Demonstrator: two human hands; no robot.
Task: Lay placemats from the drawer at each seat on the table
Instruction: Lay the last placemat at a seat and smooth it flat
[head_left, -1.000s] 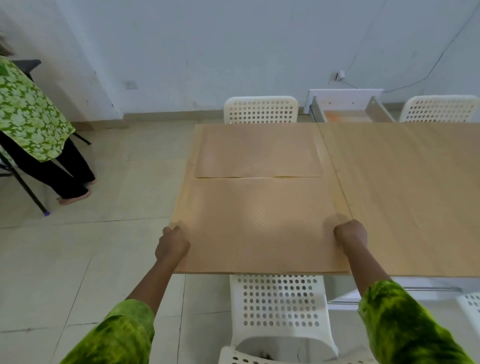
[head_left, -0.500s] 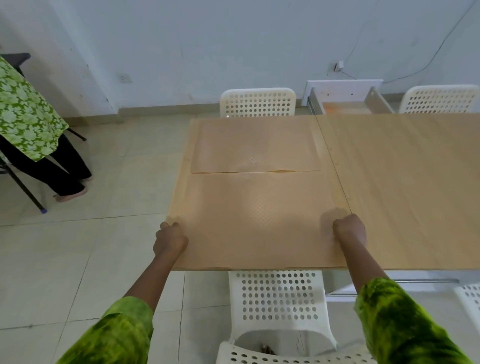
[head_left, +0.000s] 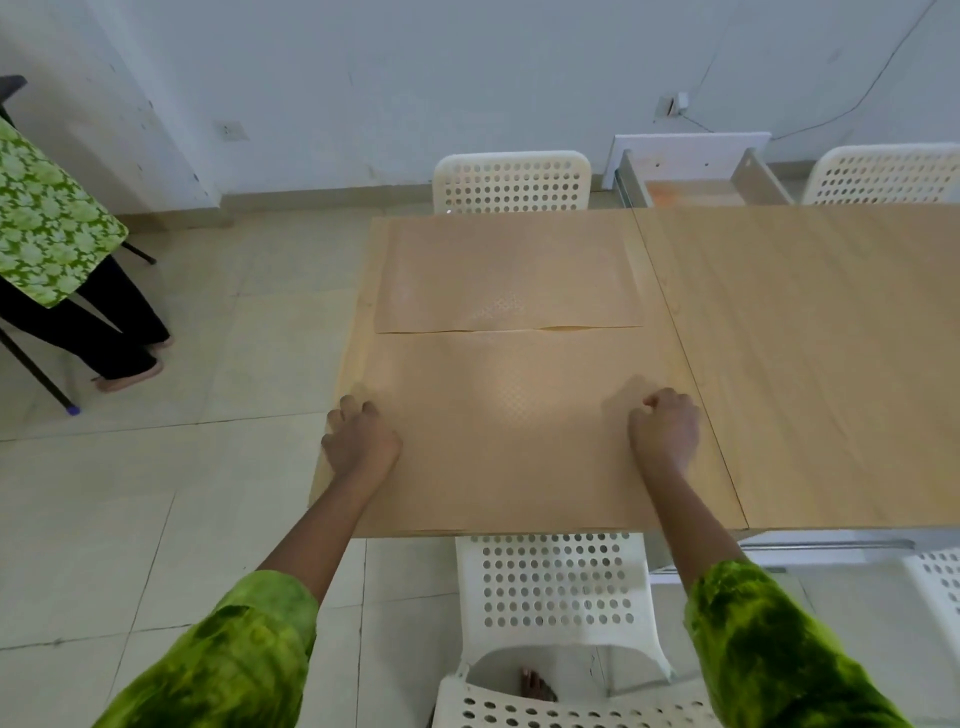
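Note:
Two tan placemats lie on the left half of the wooden table (head_left: 805, 338). The far placemat (head_left: 509, 275) is flat in front of the far white chair (head_left: 511, 182). The near placemat (head_left: 509, 441) lies flat by the table's front edge, its far edge touching the far mat. My left hand (head_left: 359, 441) sits at the near mat's left edge with bent fingers on it. My right hand (head_left: 666, 431) is curled near the mat's right edge and holds it there. The open drawer (head_left: 696, 179) stands beyond the table's far side.
A white perforated chair (head_left: 553, 587) stands below the near edge, between my arms. Another white chair (head_left: 883, 174) is at the far right. A person in green (head_left: 47, 234) sits at the left on the tiled floor (head_left: 156, 493). A cable runs along the wall.
Both hands have slid further onto the table with the near placemat, whose far edge now meets the far mat. The view has tilted down and closer.

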